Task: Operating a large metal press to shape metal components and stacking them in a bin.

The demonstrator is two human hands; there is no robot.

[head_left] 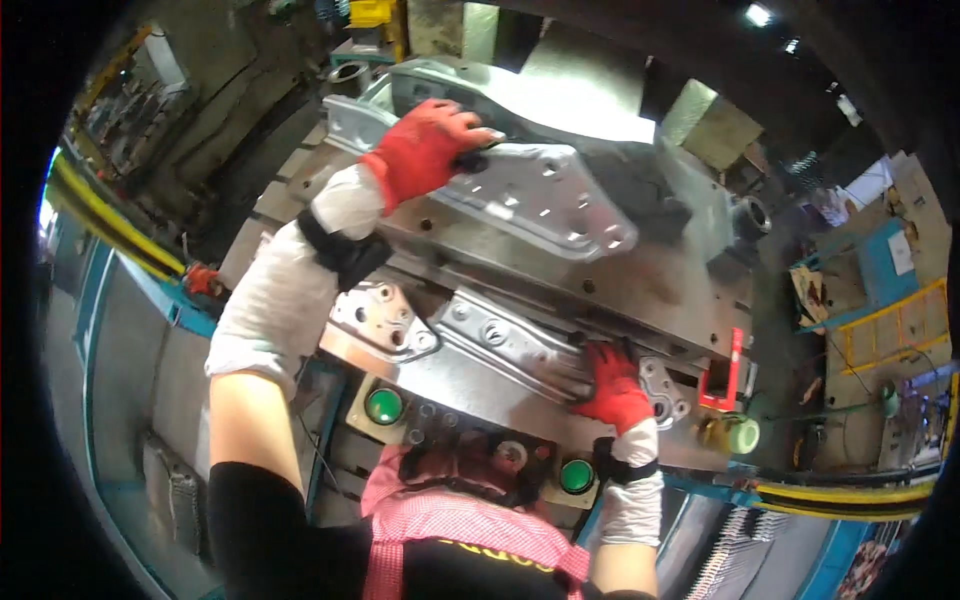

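My left hand (425,150), in a red work glove, is closed at the left end of a grey stamped metal bracket (550,190) with several holes. This bracket lies at a slant over the press die (430,225). Nearer to me, a long stamped metal panel (490,345) with a raised, ribbed middle and holed ends rests along the front ledge. My right hand (612,385), also in a red glove, is at the right part of this panel. Its dark fingers reach across the metal and look closed on it, though they are blurred and their tips are hard to make out.
Two green push buttons (383,406) (577,476) sit in front of my body, below the ledge. A red bracket (722,375) stands right of the panel. Behind the bracket rises a large curved metal form (590,110). Yellow-and-black rails (115,220) curve past both sides.
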